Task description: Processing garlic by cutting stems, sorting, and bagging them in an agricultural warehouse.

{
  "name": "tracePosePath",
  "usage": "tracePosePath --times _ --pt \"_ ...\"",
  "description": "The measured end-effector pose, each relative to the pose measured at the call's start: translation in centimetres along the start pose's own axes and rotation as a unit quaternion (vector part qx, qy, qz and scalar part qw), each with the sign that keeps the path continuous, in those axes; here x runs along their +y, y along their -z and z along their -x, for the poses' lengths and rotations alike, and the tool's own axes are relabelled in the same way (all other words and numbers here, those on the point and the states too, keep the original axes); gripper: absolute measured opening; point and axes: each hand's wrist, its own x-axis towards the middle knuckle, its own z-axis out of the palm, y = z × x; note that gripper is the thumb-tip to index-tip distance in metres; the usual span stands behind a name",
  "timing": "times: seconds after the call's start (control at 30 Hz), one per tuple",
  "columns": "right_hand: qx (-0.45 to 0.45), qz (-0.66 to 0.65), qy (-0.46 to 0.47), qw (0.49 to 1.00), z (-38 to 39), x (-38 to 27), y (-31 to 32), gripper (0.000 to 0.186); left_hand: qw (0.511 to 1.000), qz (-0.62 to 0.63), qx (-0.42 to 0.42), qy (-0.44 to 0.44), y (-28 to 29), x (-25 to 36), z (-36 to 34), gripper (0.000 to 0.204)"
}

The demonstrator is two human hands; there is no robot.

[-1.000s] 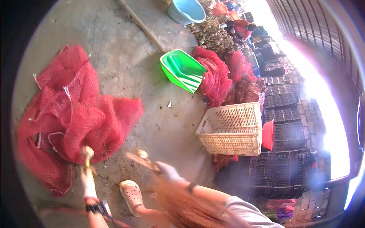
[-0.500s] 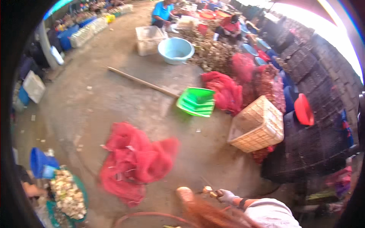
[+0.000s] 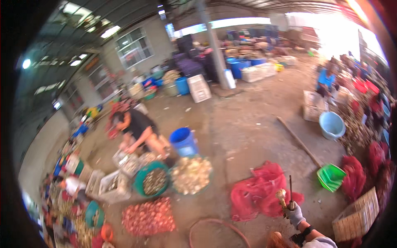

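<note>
view has swung up from the floor to the whole shed; only the gloved right hand [image 3: 294, 214] shows now, fingers closed round a thin dark rod [image 3: 290, 191] and a pale shell [image 3: 281, 195], above the red net sacks [image 3: 260, 194]; left hand out of frame, work paused.

Red net sacks [image 3: 260, 196]: coarse mesh. Green dustpan [image 3: 331, 177]: glossy plastic. Basket [image 3: 355, 217]: woven wicker. Floor [image 3: 248, 132]: rough, matt concrete. Glove [image 3: 294, 214]: grey knit cloth.
</note>
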Motion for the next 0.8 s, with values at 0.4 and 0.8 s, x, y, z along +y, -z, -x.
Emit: tracePosePath --times 0.4,0.8 --pt "-0.49 -0.001 0.106 0.865 19.8 -11.2 -34.4 0.026 0.901 0.164 0.289 0.279 3.2 -21.2 24.2 0.041" --pt "-0.503 0.317 0.22 0.773 12.8 -7.6 -45.9 0.038 0.851 0.294 0.27 0.342 0.3 -25.3 23.0 0.038"
